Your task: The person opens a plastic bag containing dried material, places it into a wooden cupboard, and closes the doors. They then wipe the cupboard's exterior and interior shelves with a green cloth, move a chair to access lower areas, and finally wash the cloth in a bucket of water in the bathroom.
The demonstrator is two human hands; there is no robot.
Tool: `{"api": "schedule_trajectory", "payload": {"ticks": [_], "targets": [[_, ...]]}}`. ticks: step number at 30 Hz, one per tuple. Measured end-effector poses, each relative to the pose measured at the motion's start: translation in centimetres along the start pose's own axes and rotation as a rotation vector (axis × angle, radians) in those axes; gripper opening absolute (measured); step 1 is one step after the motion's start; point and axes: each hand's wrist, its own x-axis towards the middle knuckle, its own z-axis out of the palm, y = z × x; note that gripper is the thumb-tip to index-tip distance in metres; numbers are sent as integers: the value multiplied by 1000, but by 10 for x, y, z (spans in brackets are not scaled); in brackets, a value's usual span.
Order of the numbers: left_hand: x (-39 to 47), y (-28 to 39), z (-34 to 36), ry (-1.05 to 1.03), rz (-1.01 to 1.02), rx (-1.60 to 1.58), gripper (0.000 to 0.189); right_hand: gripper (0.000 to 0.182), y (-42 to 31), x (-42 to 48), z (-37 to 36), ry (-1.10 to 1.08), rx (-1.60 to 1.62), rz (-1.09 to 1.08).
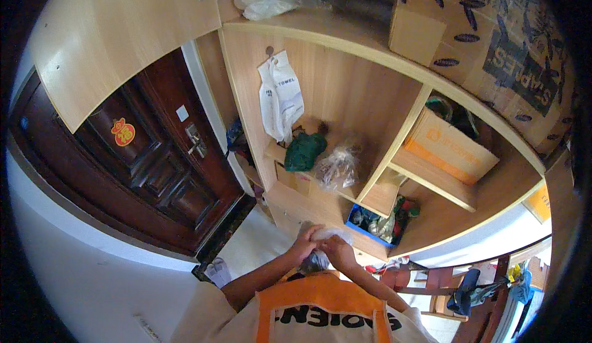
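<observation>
Close in front of my body, both hands are together on a translucent plastic bag [316, 262]. My left hand [305, 242] pinches its upper part from one side, and my right hand [336, 249] grips it from the other. Pale crumpled plastic shows above my fingers, and a fuller, greyish part hangs below them. What the bag contains is too blurred to tell. Beyond my hands stands an open wooden cabinet [360, 70]. On its lower ledge lie a dark green bundle [305, 151] and a clear plastic bag with brownish contents [337, 168].
A white printed towel pack [282, 95] hangs inside the cabinet. Cardboard boxes stand on the top shelf [481, 33] and right shelf [451, 144]. A blue box [370, 225] holds mixed items. An open cabinet door [125, 33] juts out at upper left, before a dark wooden door [157, 158].
</observation>
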Motion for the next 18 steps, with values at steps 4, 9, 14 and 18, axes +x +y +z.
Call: {"api": "schedule_trajectory", "payload": {"ticks": [4, 9, 14, 18], "targets": [[-6, 5, 0, -173, 76, 185, 44, 28, 2, -6, -4, -85, 297, 321], [-10, -9, -2, -230, 415, 746, 37, 26, -4, -11, -9, -79, 623, 518], [4, -67, 8, -105, 410, 1026, 44, 21, -8, -12, -15, -174, 625, 307], [-7, -26, -2, -275, 795, 1233, 49, 21, -36, -5, -34, -285, 714, 293]]}}
